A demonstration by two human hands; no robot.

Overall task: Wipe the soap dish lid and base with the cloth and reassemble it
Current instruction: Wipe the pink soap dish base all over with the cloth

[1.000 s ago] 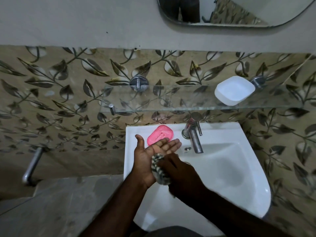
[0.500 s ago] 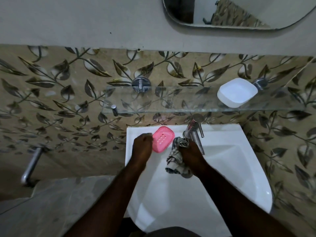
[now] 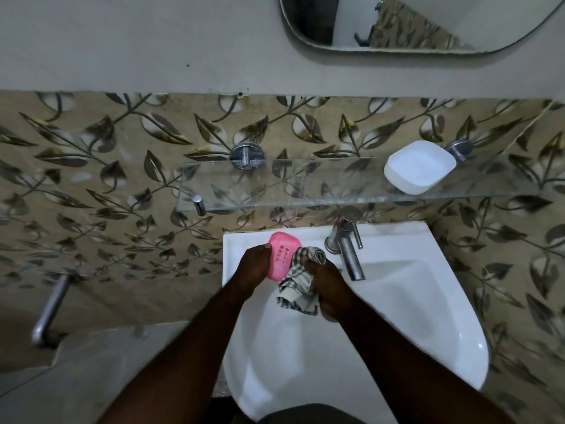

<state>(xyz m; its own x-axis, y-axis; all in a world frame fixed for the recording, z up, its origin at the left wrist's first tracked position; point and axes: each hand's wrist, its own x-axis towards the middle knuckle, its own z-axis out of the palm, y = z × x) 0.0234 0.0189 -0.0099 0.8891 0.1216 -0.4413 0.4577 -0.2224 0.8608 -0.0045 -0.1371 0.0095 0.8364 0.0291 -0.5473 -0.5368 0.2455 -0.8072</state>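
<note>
A pink perforated soap dish piece (image 3: 282,255) is held at the back left corner of the white sink (image 3: 397,301), with my left hand (image 3: 253,266) gripping its left edge. Against its right side my right hand (image 3: 325,286) presses a bunched checked cloth (image 3: 298,286). The other soap dish piece, white (image 3: 419,166), lies on the glass shelf (image 3: 305,191) above the sink, at its right end. Whether the pink piece touches the sink ledge is hidden by my hands.
A steel tap (image 3: 347,243) stands just right of my hands at the sink's back edge. A mirror (image 3: 412,22) hangs above. The wall is tiled with a leaf pattern, and a metal bar (image 3: 49,307) sticks out at the lower left.
My left hand went from open and flat to gripping the pink piece. My right hand brought the cloth forward from my left palm onto the pink piece.
</note>
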